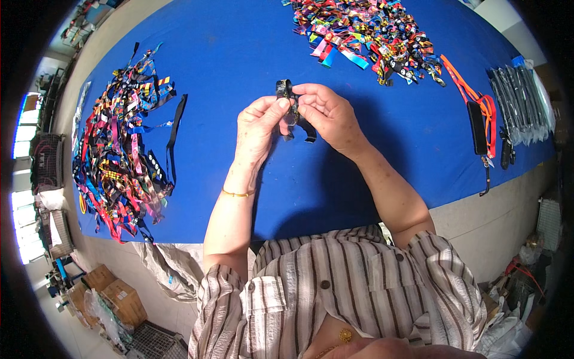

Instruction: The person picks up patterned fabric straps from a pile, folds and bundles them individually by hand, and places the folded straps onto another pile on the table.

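Observation:
A dark printed strap (283,90) is folded into a loop at the middle of the blue table, its loose ends hanging below the fingers. My left hand (256,128) is closed, pinching the strap between thumb and fingers. On the other side my right hand (330,119) also grips it, index finger and thumb closed on the strap near the top of the loop. The fingers partly hide the middle of the strap. Both hands are raised close together above the table.
Tangled colourful straps (122,143) lie on the left of the blue table (227,54). A larger heap of folded straps (371,33) sits at the far side. To the right are an orange lanyard (490,113), a black phone (476,128) and plastic-wrapped dark packs (521,105).

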`<state>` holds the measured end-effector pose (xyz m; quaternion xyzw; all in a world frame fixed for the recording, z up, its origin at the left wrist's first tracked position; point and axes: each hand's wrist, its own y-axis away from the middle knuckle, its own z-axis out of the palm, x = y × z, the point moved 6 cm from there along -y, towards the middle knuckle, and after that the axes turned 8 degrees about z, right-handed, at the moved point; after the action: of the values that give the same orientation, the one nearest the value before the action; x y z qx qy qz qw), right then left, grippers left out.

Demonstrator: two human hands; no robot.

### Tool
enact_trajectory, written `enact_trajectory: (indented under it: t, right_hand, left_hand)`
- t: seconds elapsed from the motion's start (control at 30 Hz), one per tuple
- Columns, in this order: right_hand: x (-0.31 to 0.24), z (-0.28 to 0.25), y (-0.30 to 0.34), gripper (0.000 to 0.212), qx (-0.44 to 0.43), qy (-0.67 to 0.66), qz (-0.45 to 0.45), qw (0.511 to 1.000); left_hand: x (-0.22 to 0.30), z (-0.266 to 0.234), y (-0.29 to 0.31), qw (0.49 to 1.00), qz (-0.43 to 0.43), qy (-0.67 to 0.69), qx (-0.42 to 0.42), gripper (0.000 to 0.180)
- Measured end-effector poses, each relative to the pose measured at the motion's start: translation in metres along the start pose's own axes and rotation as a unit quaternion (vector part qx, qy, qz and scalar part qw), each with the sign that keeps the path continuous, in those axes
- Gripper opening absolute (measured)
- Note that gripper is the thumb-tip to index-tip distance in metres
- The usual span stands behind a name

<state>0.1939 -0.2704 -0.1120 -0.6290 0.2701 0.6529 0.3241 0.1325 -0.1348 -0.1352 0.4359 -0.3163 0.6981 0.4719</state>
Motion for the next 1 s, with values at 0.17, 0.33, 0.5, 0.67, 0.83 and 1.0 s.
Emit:
enact_trajectory:
  t: [0.17, 0.33, 0.5, 0.67, 0.83, 1.0]
  right_hand:
    - [-0.002, -0.002, 0.001, 0.029, 0.000, 0.005, 0.025, 1.000]
    - [0.004, 0.001, -0.001, 0.032, -0.007, -0.039, -0.001, 0.999]
    - [0.013, -0.009, -0.005, 0.035, 0.031, -0.052, 0.017, 0.998]
    - [0.009, -0.025, -0.004, 0.041, 0.100, -0.123, 0.075, 0.985]
    - [0.017, -0.038, -0.008, 0.045, 0.118, -0.141, 0.092, 0.979]
    - [0.020, -0.039, -0.009, 0.047, 0.133, -0.161, 0.121, 0.970]
  left_hand:
    - [0.000, 0.002, 0.000, 1.000, 0.000, -0.018, 0.000, 0.015]
    - [-0.002, 0.004, 0.001, 1.000, -0.003, -0.013, -0.002, 0.015]
    - [-0.004, 0.004, 0.000, 1.000, -0.011, 0.019, 0.007, 0.015]
    - [-0.001, 0.006, -0.003, 0.999, -0.023, 0.037, 0.020, 0.019]
    - [0.005, 0.018, -0.009, 0.994, -0.001, 0.110, -0.013, 0.017]
    - [0.005, 0.027, -0.014, 0.984, -0.004, 0.173, -0.046, 0.019]
